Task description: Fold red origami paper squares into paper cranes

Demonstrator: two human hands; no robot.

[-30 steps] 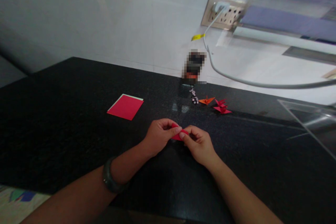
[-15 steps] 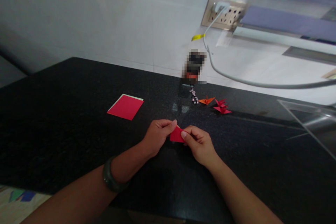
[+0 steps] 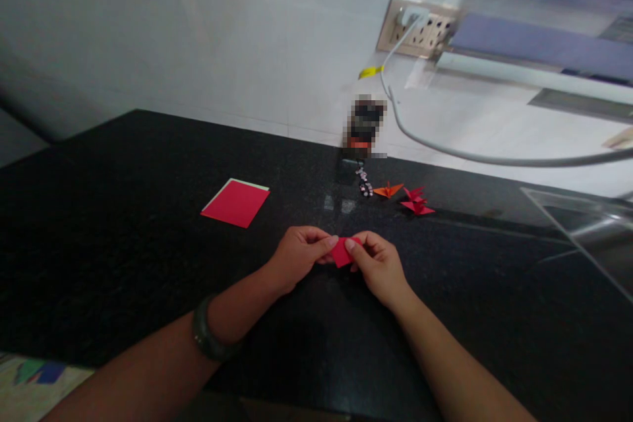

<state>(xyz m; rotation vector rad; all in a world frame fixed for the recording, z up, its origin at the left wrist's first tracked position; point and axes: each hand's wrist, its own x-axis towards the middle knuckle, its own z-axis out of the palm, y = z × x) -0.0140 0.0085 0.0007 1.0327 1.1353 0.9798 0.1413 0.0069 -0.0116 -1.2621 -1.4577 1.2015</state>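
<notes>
My left hand [image 3: 297,257] and my right hand [image 3: 378,267] meet over the middle of a black stone counter [image 3: 123,257]. Both pinch a small folded piece of red paper [image 3: 341,252] between thumb and fingers, just above the counter. My left wrist wears a dark bangle [image 3: 208,336]. A stack of red paper sheets [image 3: 236,202] lies flat to the left, beyond my left hand. Farther back on the right lie a folded orange paper figure [image 3: 388,190] and folded red paper figures [image 3: 417,201].
A blurred-out dark object [image 3: 364,125] stands at the counter's back edge by the white wall, with a small chain [image 3: 364,182] in front of it. A wall socket [image 3: 415,26] feeds a white cable [image 3: 469,155]. A clear sheet [image 3: 583,237] sits at right.
The red paper has been turned and refolded between my fingers; half a second ago it showed as a wider flat flap, and now it is smaller with both thumbs closer together.
</notes>
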